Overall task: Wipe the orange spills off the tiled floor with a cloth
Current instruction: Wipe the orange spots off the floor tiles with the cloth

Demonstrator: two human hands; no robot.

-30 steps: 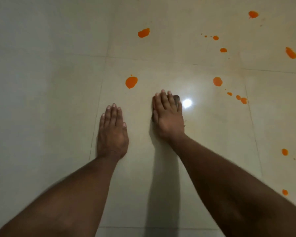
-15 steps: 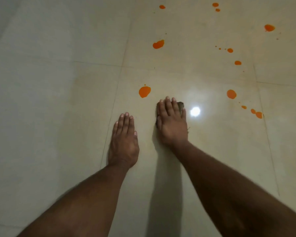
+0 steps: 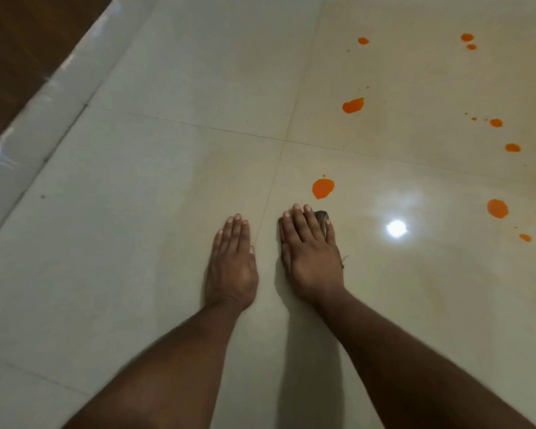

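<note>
My right hand (image 3: 311, 255) lies flat on a small dark cloth (image 3: 321, 220), pressing it to the pale tiled floor (image 3: 167, 168); only the cloth's far edge shows past my fingers. The nearest orange spill (image 3: 322, 188) sits just beyond my fingertips, apart from the cloth. My left hand (image 3: 232, 264) rests flat on the floor beside it, fingers straight, holding nothing. Another orange spill (image 3: 353, 105) lies farther off, and several smaller spots (image 3: 497, 208) are scattered to the right.
A pale skirting strip (image 3: 44, 97) and dark wooden surface (image 3: 19, 35) run along the far left. A bright lamp reflection (image 3: 396, 228) shines on the tile right of my right hand. Grout lines cross just beyond my hands.
The view has swung left and the wall edge has come into sight. Both hands stay flat on the floor; the right hand and cloth sit slightly nearer the closest spill.
</note>
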